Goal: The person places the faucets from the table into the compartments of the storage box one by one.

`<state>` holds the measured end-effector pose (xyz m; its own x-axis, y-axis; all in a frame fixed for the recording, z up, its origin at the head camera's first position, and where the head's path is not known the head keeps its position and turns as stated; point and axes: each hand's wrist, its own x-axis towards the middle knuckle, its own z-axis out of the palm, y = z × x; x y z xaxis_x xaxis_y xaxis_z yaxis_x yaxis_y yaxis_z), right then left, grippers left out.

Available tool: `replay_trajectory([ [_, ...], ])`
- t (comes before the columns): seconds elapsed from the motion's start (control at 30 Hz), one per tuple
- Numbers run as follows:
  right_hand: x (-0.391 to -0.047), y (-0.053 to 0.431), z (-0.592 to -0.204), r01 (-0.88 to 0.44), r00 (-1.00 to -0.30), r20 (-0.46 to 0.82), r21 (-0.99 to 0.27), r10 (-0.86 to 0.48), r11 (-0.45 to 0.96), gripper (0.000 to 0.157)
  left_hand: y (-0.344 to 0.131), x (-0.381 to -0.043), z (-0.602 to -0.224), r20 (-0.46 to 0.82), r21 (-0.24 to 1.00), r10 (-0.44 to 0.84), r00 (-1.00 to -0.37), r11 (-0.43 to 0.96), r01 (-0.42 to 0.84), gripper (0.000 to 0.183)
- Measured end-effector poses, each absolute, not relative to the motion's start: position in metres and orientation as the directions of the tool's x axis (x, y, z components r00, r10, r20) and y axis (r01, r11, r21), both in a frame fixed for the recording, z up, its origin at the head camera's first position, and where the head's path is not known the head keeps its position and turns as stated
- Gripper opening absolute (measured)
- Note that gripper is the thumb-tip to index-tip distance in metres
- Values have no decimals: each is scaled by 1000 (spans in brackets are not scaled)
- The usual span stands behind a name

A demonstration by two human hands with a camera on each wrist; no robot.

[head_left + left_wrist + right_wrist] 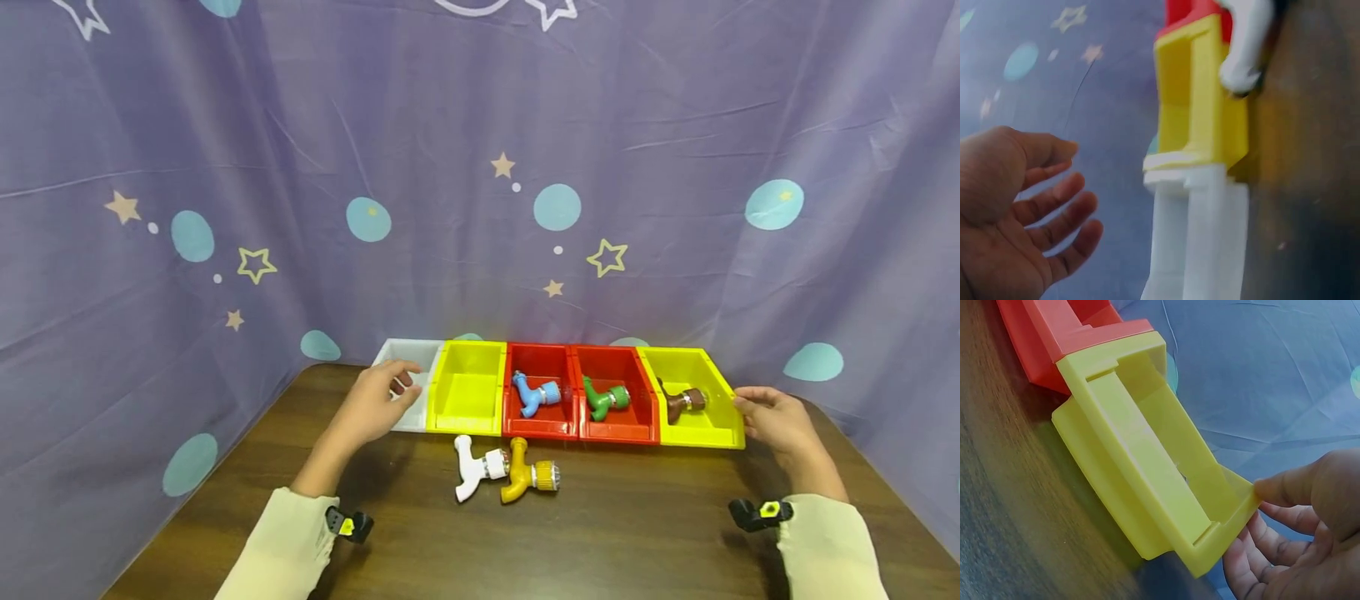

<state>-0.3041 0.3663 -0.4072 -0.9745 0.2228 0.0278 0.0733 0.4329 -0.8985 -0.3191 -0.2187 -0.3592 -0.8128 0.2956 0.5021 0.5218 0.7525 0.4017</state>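
My left hand (381, 402) is held over the front of the white bin (408, 421), its fingers loosely bent with nothing between them. In the left wrist view, that hand (1022, 212) appears apart from the bins. The fingertips of my right hand (780, 423) touch the outer side of the right-hand yellow bin (701, 437); in the right wrist view, the thumb (1285, 486) rests at its rim corner. Inside this bin lies a brown tap (684, 403). Two red bins hold a blue tap (536, 394) and a green tap (606, 400).
Another yellow bin (468, 412) stands between the white and red bins, all in one row. In front of them, a white tap (477, 467) and a mustard-yellow tap (527, 472) lie on the brown wooden table (600, 533). A patterned purple curtain (450, 125) hangs behind.
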Motion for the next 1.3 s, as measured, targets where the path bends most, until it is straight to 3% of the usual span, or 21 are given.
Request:
replay_trajectory([
  [0.27,-304,365,-405,75,-973,36,-887,229,457,43,-199,-310,-376,472,287,473,-743,715,638,20],
  [0.53,-303,367,-406,59,-971,55,-887,232,457,43,-189,-301,-383,469,124,629,-620,648,752,16],
  [0.83,-303,365,-410,55,-970,57,-897,238,439,42,-188,-296,-383,212,204,822,-528,491,847,45],
  [1.07,-305,363,-410,54,-971,53,-901,233,431,42,-188,-297,-382,81,127,894,-442,430,894,53],
  [1.3,-307,363,-411,60,-969,48,-903,240,425,42,-179,-295,-385,-6,48,901,-435,435,899,54],
])
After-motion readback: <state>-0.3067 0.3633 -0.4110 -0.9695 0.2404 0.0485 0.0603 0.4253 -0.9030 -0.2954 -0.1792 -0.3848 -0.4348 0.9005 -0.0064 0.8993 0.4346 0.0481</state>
